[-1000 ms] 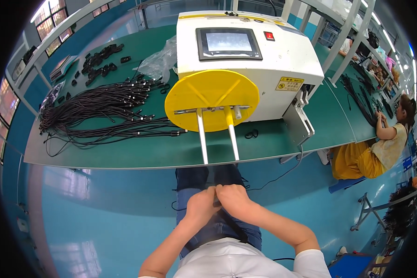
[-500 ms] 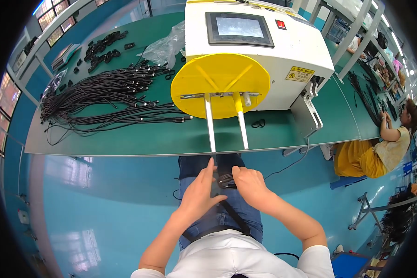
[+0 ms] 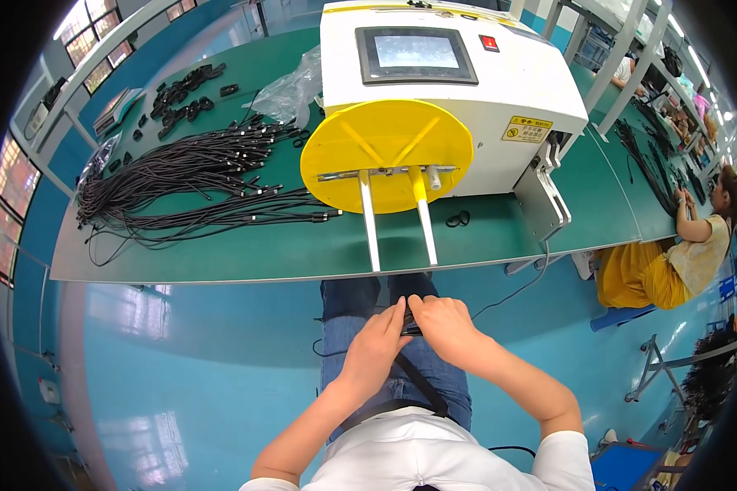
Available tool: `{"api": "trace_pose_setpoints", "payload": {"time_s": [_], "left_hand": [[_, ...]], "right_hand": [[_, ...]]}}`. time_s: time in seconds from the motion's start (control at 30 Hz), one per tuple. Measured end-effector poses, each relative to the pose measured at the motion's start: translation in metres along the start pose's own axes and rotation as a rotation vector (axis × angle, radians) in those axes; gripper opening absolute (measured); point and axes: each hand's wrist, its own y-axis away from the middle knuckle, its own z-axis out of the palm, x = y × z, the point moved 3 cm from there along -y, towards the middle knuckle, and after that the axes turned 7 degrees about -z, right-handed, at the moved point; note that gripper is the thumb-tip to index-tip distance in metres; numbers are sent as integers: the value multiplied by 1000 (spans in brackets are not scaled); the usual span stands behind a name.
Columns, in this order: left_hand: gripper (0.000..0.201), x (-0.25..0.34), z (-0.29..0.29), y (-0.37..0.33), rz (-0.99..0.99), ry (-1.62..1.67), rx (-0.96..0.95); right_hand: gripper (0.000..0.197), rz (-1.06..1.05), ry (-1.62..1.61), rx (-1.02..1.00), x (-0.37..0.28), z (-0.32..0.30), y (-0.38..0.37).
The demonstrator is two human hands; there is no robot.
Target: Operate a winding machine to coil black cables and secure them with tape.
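L hand [image 3: 376, 344] & R hand [image 3: 445, 326], frame's lower ctr, pinch thin black looped cable [image 3: 412, 329], which may uncoil w/ slack grip.

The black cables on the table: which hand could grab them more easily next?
Probably the left hand: the black cables lie on that side, and the right hand is farther away. Both meet at a dark bundle.

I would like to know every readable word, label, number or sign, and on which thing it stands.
Yellow label on the white machine: a triangle, a round sign and dark characters, which I will not copy.
Screen: any writing too blurred to read.
Red switch: any marking too small.
Blue panel, far right: too small.
Dark bundle between left hand and right hand: no text visible.
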Motion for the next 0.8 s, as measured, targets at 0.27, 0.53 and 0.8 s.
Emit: {"api": "trace_pose_setpoints", "payload": {"time_s": [0.27, 0.53, 0.8], "left_hand": [[94, 6, -3, -14, -17, 56, 74], [96, -7, 25, -27, -266, 118, -18], [65, -23, 30, -21, -294, 181, -95]], "right_hand": [[15, -34, 92, 46, -3, 0, -6], [15, -30, 208, 83, -14, 13, -5], [18, -89, -131, 0, 8, -8, -9]]}}
